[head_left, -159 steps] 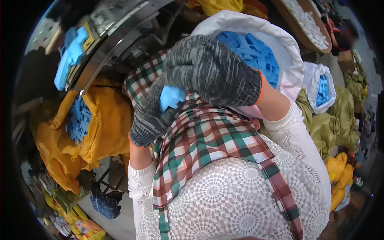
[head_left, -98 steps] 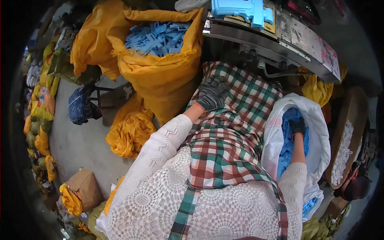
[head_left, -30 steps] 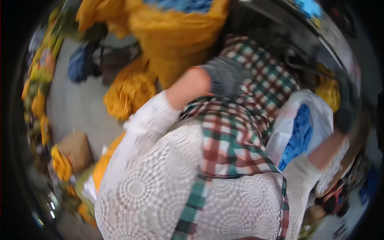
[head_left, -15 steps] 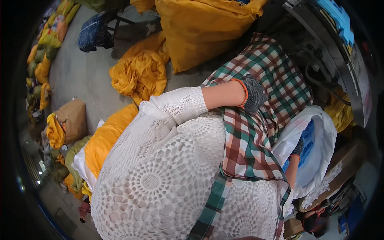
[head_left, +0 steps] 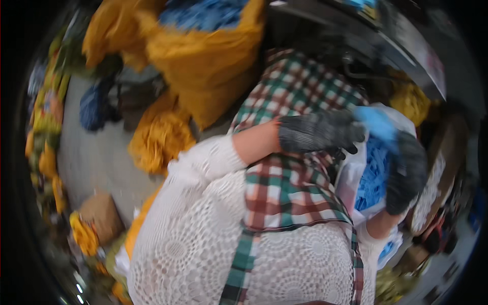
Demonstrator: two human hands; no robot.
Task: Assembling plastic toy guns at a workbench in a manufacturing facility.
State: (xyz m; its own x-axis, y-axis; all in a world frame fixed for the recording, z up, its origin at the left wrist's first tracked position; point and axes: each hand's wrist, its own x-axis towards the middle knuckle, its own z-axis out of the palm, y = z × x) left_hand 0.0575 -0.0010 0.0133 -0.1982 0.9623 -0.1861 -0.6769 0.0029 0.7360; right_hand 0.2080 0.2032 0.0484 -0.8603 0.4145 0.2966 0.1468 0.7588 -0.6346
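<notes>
A light-blue piece (head_left: pixel 375 122), smeared by motion and too blurred to name more exactly, is between my two gloved hands. My right hand (head_left: pixel 405 175), in a dark grey knit glove, has its fingers closed on the piece's right end. My left hand (head_left: pixel 323 132), gloved in grey with an orange cuff, lies across the apron with its fingertips at the piece's left edge; whether they grip it I cannot make out. Below the hands a white bag (head_left: pixel 351 185) holds many blue pieces (head_left: pixel 372 175). A checked apron (head_left: pixel 290 195) covers my lap.
A large yellow sack (head_left: pixel 208 71) filled with blue pieces stands ahead on the left. Crumpled yellow cloth (head_left: pixel 160 145) and a brown paper bag (head_left: pixel 101 218) lie on the floor. A metal machine edge (head_left: pixel 401 56) runs along the far right; a brown padded surface (head_left: pixel 445 162) is beyond the white bag.
My right hand has come up out of the white bag with the light-blue piece. My left hand has stretched out from a curled rest toward it. The view has shifted.
</notes>
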